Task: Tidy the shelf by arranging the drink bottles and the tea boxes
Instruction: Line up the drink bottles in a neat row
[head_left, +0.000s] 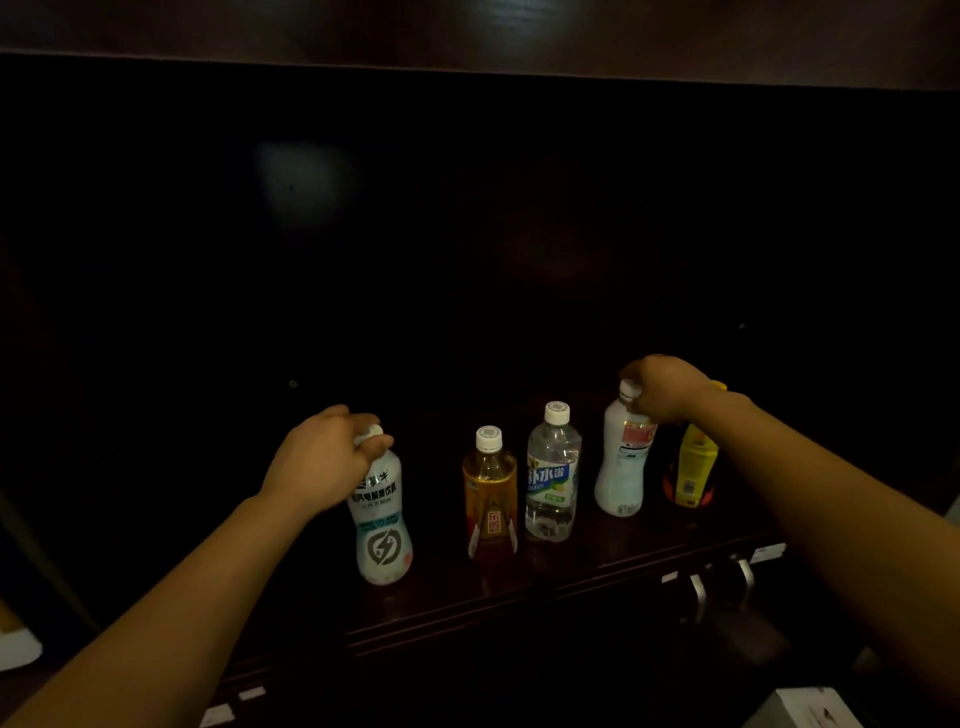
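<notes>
Several drink bottles stand in a row on a dark wooden shelf (597, 566). My left hand (322, 452) grips the neck and cap of a white bottle with a lightning mark (382, 525) at the left end. An amber tea bottle (489, 499) and a clear water bottle (553, 478) stand untouched in the middle. My right hand (665, 387) holds the top of a white bottle with a red label (623, 462). Behind my right wrist stands a yellow bottle (693, 467), partly hidden. No tea boxes are visible.
The shelf's back is black and unlit. Metal handles (722, 582) sit below the front edge at the right. A pale box corner (805, 709) shows at the bottom right, and a white object (18, 649) lies at the far left.
</notes>
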